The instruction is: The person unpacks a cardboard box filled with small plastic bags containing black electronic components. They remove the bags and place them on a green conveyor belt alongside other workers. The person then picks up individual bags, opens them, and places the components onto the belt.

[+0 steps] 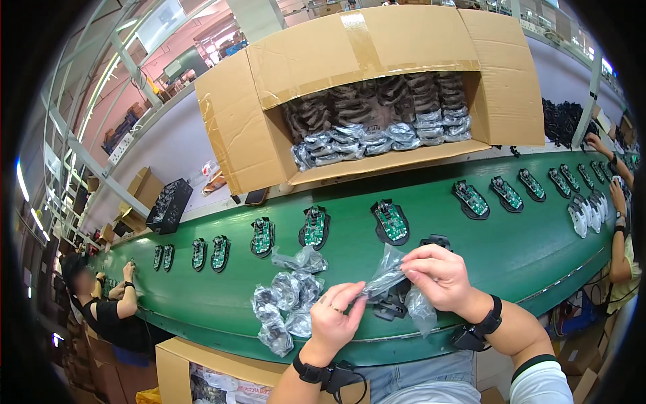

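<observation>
Place: at a long green conveyor belt (511, 256), head view looking down.
Left hand (333, 322): fingers curled, pinching the lower end of a clear plastic bag (387, 273).
Right hand (441, 273): fingers closed on the upper end of the same bag, above the belt's near edge.
Beneath the bag: a black part (390, 306) lying on the belt.
Beside the left hand: a pile of bagged parts (286, 303).
On the belt: a row of green circuit boards (390, 222) in black shells.
Behind: an open cardboard box (377, 87) holding more bagged parts.
Far left: another person (111, 303) at the belt.
</observation>
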Action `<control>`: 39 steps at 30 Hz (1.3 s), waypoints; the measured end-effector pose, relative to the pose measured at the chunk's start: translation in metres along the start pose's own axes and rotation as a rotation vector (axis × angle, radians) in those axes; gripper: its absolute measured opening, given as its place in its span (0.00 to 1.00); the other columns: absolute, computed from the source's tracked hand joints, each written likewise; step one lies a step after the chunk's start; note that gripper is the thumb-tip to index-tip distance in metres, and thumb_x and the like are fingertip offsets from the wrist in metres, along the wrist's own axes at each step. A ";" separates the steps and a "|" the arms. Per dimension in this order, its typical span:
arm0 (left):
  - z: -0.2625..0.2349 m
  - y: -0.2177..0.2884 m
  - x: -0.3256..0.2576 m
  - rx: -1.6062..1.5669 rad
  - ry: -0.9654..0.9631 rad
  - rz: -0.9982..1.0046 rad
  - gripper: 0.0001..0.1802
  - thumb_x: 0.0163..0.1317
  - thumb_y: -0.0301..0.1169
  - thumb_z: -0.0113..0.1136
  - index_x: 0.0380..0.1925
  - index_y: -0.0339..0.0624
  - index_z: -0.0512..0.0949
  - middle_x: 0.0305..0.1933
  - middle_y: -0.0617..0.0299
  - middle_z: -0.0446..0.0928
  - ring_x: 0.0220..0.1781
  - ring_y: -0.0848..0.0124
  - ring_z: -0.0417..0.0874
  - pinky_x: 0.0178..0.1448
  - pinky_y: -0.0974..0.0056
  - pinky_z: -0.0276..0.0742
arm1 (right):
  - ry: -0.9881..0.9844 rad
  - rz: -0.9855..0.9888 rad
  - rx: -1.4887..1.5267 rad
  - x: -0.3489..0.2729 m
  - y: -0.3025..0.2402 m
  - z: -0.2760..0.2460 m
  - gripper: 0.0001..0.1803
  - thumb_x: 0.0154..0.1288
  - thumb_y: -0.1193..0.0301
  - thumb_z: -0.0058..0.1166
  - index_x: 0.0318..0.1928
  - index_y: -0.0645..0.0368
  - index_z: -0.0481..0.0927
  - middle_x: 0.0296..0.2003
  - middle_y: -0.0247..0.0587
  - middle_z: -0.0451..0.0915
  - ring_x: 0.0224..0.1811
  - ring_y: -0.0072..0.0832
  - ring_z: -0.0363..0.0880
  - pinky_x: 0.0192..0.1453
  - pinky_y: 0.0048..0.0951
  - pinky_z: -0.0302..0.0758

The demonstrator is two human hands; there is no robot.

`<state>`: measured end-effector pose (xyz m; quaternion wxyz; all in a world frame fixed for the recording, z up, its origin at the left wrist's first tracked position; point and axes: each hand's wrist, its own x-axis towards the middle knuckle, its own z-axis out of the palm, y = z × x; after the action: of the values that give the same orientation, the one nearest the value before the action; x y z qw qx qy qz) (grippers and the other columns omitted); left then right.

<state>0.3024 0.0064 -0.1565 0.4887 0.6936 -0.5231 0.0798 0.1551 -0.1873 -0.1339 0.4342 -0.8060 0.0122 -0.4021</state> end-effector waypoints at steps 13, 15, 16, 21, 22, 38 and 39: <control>-0.016 0.004 0.006 0.160 0.129 0.329 0.17 0.48 0.17 0.73 0.39 0.43 0.85 0.41 0.58 0.85 0.37 0.60 0.86 0.41 0.61 0.83 | -0.066 -0.230 0.019 0.004 0.002 0.007 0.05 0.58 0.80 0.64 0.37 0.65 0.87 0.39 0.47 0.87 0.32 0.32 0.88 0.34 0.26 0.83; -0.016 0.004 0.003 0.160 0.186 0.301 0.17 0.46 0.16 0.73 0.37 0.43 0.84 0.41 0.58 0.84 0.37 0.60 0.86 0.40 0.60 0.83 | -0.174 -0.270 0.034 0.004 0.005 0.004 0.05 0.57 0.80 0.65 0.36 0.63 0.87 0.38 0.45 0.87 0.31 0.31 0.87 0.33 0.25 0.83; -0.016 0.004 0.002 0.160 0.214 0.288 0.17 0.45 0.15 0.73 0.36 0.44 0.84 0.41 0.58 0.84 0.37 0.60 0.86 0.40 0.59 0.84 | -0.214 -0.226 0.051 0.003 0.004 0.003 0.05 0.57 0.80 0.66 0.35 0.63 0.87 0.38 0.44 0.87 0.30 0.31 0.87 0.32 0.25 0.83; -0.020 0.000 0.006 0.211 0.222 0.251 0.17 0.47 0.15 0.72 0.37 0.45 0.83 0.47 0.55 0.82 0.45 0.56 0.85 0.47 0.58 0.82 | -0.139 -0.176 0.012 0.002 0.003 0.008 0.05 0.56 0.79 0.68 0.35 0.62 0.87 0.38 0.45 0.86 0.29 0.29 0.85 0.32 0.26 0.82; -0.021 0.001 0.008 0.241 0.219 0.248 0.17 0.47 0.15 0.72 0.37 0.45 0.82 0.48 0.54 0.82 0.47 0.55 0.84 0.49 0.58 0.82 | -0.068 -0.184 -0.014 0.003 0.002 0.010 0.05 0.56 0.79 0.68 0.35 0.62 0.87 0.38 0.45 0.86 0.30 0.29 0.85 0.31 0.26 0.81; -0.029 -0.004 -0.012 0.202 0.269 0.175 0.15 0.51 0.19 0.75 0.37 0.45 0.82 0.34 0.62 0.78 0.29 0.66 0.79 0.31 0.63 0.74 | 0.106 -0.286 -0.032 0.003 -0.004 0.008 0.03 0.69 0.77 0.58 0.40 0.62 0.79 0.40 0.49 0.88 0.26 0.25 0.85 0.31 0.25 0.81; -0.029 -0.005 -0.011 0.153 0.297 0.198 0.14 0.53 0.18 0.74 0.37 0.43 0.81 0.32 0.62 0.79 0.23 0.67 0.77 0.27 0.65 0.73 | 0.115 -0.196 0.029 -0.002 -0.006 0.010 0.03 0.71 0.76 0.56 0.41 0.62 0.77 0.40 0.49 0.88 0.25 0.24 0.85 0.30 0.24 0.81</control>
<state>0.3132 0.0357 -0.1518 0.4963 0.6545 -0.5033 0.2685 0.1584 -0.1762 -0.1336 0.4030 -0.7725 -0.0477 -0.4885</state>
